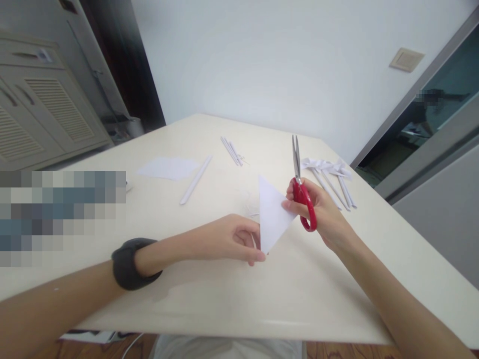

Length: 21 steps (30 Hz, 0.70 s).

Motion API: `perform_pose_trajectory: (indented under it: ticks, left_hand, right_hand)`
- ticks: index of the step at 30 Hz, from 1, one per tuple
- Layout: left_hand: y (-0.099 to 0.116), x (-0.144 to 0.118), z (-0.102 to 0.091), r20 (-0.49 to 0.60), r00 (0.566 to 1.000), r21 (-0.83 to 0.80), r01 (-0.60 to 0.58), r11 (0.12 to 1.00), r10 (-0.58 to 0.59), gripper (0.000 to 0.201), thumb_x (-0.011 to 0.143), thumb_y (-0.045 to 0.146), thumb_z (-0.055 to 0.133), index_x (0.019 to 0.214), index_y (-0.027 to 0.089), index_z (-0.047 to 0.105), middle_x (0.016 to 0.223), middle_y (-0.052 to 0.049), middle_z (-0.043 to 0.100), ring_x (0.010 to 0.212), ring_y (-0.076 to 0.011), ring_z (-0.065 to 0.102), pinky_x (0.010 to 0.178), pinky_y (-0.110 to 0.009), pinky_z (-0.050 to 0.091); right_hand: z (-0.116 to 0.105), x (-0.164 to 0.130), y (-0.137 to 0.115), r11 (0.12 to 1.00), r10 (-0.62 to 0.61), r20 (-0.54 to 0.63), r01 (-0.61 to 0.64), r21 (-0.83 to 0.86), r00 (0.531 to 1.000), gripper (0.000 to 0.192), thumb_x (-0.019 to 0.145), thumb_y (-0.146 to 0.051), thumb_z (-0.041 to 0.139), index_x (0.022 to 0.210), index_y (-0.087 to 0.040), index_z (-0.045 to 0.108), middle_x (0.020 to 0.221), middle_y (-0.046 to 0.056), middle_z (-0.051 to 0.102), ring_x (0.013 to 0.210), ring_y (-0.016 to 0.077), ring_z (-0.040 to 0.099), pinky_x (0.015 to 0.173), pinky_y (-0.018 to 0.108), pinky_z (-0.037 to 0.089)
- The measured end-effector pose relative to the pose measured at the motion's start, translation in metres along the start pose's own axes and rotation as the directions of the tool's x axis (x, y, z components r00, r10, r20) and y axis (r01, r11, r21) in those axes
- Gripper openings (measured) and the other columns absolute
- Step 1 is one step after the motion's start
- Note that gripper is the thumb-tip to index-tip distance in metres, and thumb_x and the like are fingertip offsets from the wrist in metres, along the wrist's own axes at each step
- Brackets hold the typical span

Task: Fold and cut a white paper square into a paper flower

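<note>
Both hands (224,239) (322,212) pinch one folded paper triangle (272,214) — right also grips red scissors (301,189).

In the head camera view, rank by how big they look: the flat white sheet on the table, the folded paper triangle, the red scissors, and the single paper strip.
1. Folded paper triangle, though it is nearest the camera.
2. Flat white sheet, looking similar in area, so unsure.
3. Red scissors.
4. Single paper strip, long but thinnest.

Red-handled scissors (302,192), white paper triangle (272,214), cream table (299,289), black wristband (129,263)
</note>
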State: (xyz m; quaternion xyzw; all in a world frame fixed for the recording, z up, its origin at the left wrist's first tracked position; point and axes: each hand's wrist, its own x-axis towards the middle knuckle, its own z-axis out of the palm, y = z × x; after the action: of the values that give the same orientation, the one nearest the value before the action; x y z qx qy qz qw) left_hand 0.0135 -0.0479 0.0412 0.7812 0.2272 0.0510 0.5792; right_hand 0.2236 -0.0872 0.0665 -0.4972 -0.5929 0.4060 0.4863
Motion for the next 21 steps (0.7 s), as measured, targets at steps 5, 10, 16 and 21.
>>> perform_pose_trajectory:
  ticks: [5, 10, 16, 21]
  left_hand:
    - [-0.007, 0.004, -0.001, -0.040, 0.999, -0.080, 0.017, 0.997, -0.020, 0.010, 0.075, 0.025, 0.061, 0.079, 0.017, 0.060, 0.072, -0.001, 0.066, 0.071, -0.0147, 0.063, 0.068, -0.026, 0.047]
    - [-0.006, 0.005, 0.003, 0.001, 1.000, -0.183, 0.017, 0.983, -0.018, 0.020, 0.071, 0.023, 0.065, 0.088, 0.015, 0.058, 0.084, -0.004, 0.066, 0.074, -0.0158, 0.063, 0.072, -0.029, 0.048]
    - [0.004, 0.004, 0.001, -0.001, 1.000, -0.274, 0.022, 0.962, -0.023, 0.037, 0.069, 0.020, 0.066, 0.104, 0.018, 0.054, 0.091, -0.003, 0.064, 0.076, -0.0151, 0.062, 0.070, -0.029, 0.047]
    - [0.008, 0.005, 0.000, -0.073, 0.991, -0.214, 0.098, 0.972, -0.116, 0.020, 0.071, 0.026, 0.064, 0.087, 0.015, 0.060, 0.070, 0.000, 0.062, 0.061, -0.0118, 0.056, 0.056, -0.023, 0.041]
  right_hand:
    - [0.002, 0.000, -0.004, 1.000, 0.016, -0.046, -0.015, 0.008, 0.999, 0.024, 0.063, -0.018, 0.070, 0.078, -0.020, 0.052, 0.077, -0.003, 0.052, 0.070, 0.0104, 0.049, 0.058, 0.021, 0.038]
    - [0.002, -0.003, -0.003, 1.000, -0.020, 0.036, 0.020, -0.015, 0.999, 0.021, 0.068, -0.019, 0.067, 0.081, -0.021, 0.051, 0.079, -0.002, 0.052, 0.066, 0.0097, 0.048, 0.050, 0.021, 0.034]
    - [0.002, -0.003, 0.001, 0.999, -0.041, 0.086, 0.042, -0.014, 0.995, 0.016, 0.073, -0.022, 0.063, 0.081, -0.020, 0.049, 0.078, -0.002, 0.050, 0.066, 0.0092, 0.047, 0.052, 0.021, 0.034]
    - [0.005, -0.003, 0.002, 0.999, -0.027, 0.099, 0.024, 0.027, 0.995, 0.019, 0.071, -0.022, 0.065, 0.080, -0.021, 0.049, 0.076, -0.003, 0.049, 0.064, 0.0088, 0.046, 0.050, 0.021, 0.033]
